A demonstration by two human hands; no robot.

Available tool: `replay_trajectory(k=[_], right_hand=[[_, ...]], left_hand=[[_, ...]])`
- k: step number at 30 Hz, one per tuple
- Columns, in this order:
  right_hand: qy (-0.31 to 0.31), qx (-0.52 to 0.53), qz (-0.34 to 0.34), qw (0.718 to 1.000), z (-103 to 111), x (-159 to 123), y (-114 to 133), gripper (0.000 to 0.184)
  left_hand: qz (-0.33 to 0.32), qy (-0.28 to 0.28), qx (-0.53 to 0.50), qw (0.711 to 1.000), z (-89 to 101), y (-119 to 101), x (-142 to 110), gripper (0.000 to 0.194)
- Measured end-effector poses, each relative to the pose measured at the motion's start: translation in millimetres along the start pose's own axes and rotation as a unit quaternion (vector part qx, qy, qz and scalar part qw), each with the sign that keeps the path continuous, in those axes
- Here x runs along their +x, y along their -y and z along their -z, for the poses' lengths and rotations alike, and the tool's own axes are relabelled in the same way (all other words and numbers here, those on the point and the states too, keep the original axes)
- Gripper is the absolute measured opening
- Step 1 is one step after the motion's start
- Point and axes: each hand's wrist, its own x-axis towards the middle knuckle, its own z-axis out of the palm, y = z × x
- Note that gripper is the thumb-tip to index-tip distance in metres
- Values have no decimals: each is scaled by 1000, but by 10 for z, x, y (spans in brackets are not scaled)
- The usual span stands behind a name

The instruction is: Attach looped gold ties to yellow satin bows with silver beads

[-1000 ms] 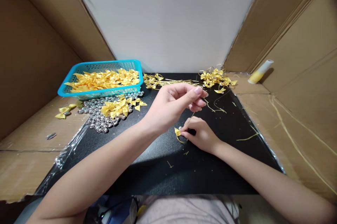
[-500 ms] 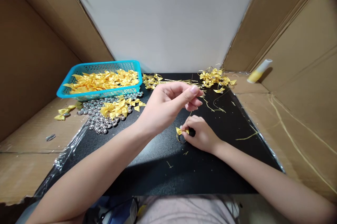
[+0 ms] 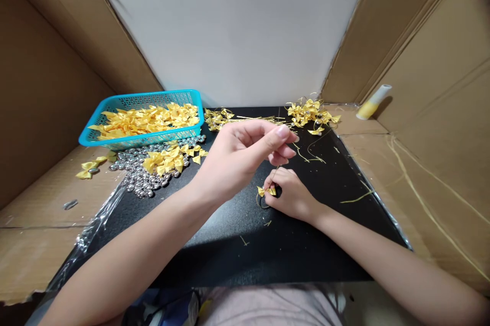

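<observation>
Above the black tabletop, my left hand (image 3: 248, 152) is raised with thumb and forefinger pinched. A thin yellowish cord (image 3: 273, 178) runs from below it down to my right hand (image 3: 291, 193), so the left fingers seem closed on its upper end. Lower down, close to the table, my right hand pinches a small yellow ribbon bow (image 3: 261, 191). A loop of the cord hangs under the bow, and my right fingers cover part of both.
A turquoise basket (image 3: 140, 138) of yellow bows stands back left. Silver beads (image 3: 140, 178) and loose bows (image 3: 168, 160) lie before it. Corded bows (image 3: 310, 111) are heaped back right. Cut cords (image 3: 256, 120) lie behind my hands. A thread cone (image 3: 374, 102) stands far right.
Both hands keep nearly the same pose, cord stretched between them. The right fingers have shifted slightly on the bow. The whole view has moved a little.
</observation>
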Motion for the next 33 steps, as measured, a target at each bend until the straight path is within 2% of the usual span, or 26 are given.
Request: replay_trajectory(k=[4, 10, 16, 21, 25, 28, 30, 33], right_hand=[[1, 1, -8, 1000, 23, -5, 4, 13], [24, 49, 19, 998, 75, -20, -31, 10], [59, 69, 14, 996, 127, -5, -1, 14], [114, 76, 11, 990, 206, 7, 52, 8], [139, 135, 20, 981, 262, -8, 88, 8], [152, 169, 30, 973, 277, -26, 103, 7], [153, 161, 40, 974, 283, -29, 104, 7], [118, 139, 47, 982, 328, 7, 118, 20]], left_hand=[[-1, -3, 4, 1000, 22, 2, 0, 16], [9, -24, 37, 999, 129, 43, 4, 17], [31, -106, 46, 993, 289, 77, 77, 19], [74, -175, -5, 982, 533, 180, 223, 17], [135, -212, -55, 966, 805, 349, 306, 13], [154, -240, -81, 955, 918, 437, 306, 12], [152, -233, -85, 957, 904, 437, 272, 13], [113, -170, -46, 978, 753, 338, 184, 15]])
